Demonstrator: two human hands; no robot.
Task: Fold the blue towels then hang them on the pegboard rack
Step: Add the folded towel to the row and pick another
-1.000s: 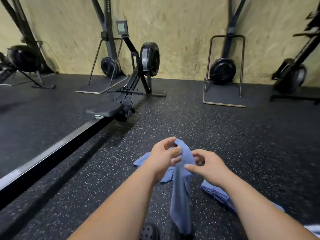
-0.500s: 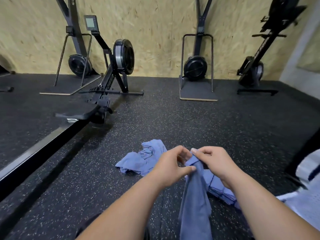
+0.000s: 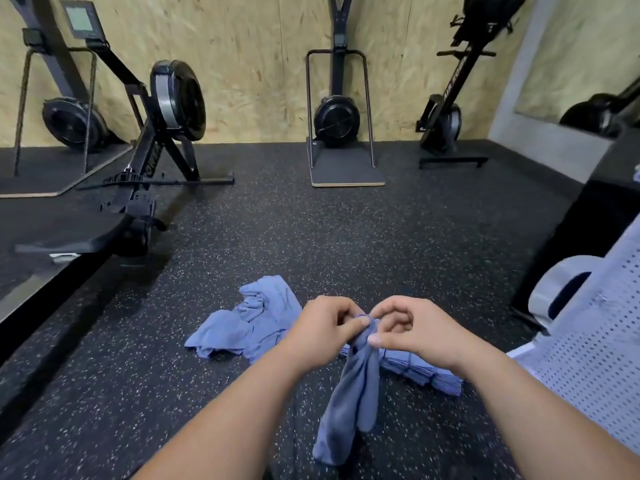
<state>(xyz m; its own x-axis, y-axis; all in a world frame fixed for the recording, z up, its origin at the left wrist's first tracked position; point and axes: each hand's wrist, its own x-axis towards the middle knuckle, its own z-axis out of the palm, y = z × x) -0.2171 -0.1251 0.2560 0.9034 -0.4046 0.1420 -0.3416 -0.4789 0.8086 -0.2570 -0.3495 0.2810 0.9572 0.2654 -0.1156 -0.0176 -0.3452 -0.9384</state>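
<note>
Brought left hand (image 3: 322, 329) and right hand (image 3: 412, 329) closer, both pinching the blue towel (image 3: 349, 403) top; folding barely started

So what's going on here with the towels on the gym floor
A person is holding one blue towel bunched at its top between the left hand and right hand, so it hangs down. A crumpled towel pile lies on the speckled floor behind, and a folded stack sits under the right wrist. Nothing is hung yet in view.
</note>
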